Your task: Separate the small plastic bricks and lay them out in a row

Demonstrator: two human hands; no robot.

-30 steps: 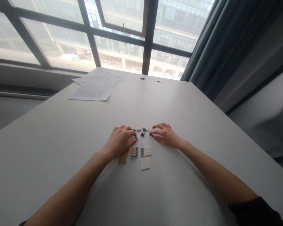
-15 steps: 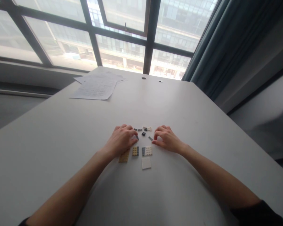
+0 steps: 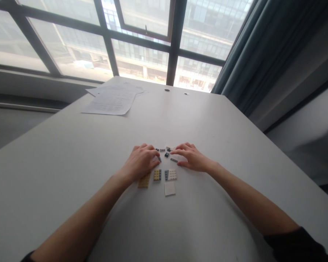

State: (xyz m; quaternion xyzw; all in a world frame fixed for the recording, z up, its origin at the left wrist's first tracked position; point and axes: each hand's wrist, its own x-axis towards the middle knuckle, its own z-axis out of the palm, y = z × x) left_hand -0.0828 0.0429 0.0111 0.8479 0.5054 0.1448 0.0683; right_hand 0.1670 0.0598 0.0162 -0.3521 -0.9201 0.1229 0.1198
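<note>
My left hand (image 3: 143,158) rests on the table with thumb and fingertips closed round a small grey building brick (image 3: 159,159). Under its wrist lies a tan studded plate (image 3: 144,180), partly covered. My right hand (image 3: 192,157) has its fingers apart; a narrow grey brick (image 3: 174,159) lies by its thumb tip, and its index fingertip is close to a small black brick (image 3: 167,155). Nearer to me sit a tan-and-grey studded plate (image 3: 157,175), a white-and-grey studded plate (image 3: 171,174) and a smooth white square tile (image 3: 170,189).
Several small dark, grey and white bricks (image 3: 162,150) lie just beyond my hands, some partly hidden by the right fingers. Printed papers (image 3: 109,100) are spread at the table's far left. Two round holes (image 3: 167,90) are near the far edge, before the window.
My right hand has opened, its index finger stretching left and forward. The narrow grey brick beside it has turned and shifted slightly left. My left hand stays in place.
</note>
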